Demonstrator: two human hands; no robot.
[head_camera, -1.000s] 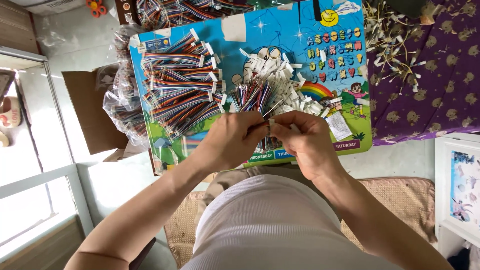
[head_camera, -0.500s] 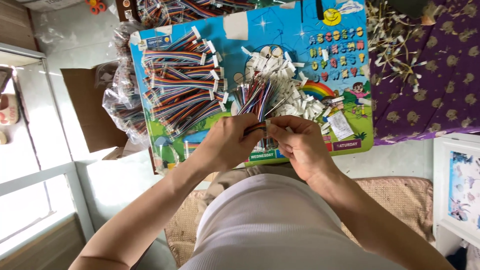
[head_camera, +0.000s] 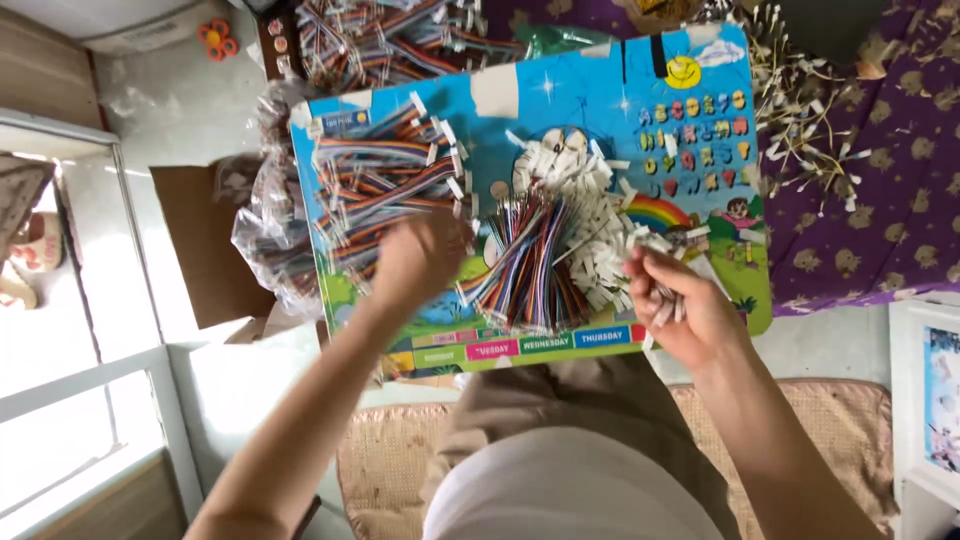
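On the colourful cardboard alphabet board (head_camera: 600, 110) I see my left hand (head_camera: 418, 262) closing over the stacked rainbow ribbon cables (head_camera: 375, 185), while my right hand (head_camera: 680, 310) grips small white plastic connectors (head_camera: 662, 300) beside the loose multicoloured wire bundle (head_camera: 530, 265).

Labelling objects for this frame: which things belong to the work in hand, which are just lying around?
In use: left hand at the finished ribbon-cable stack; right hand holding white connectors; loose wire pile; colourful board.

Lying about: bagged cables, cardboard, purple cloth, orange toy.
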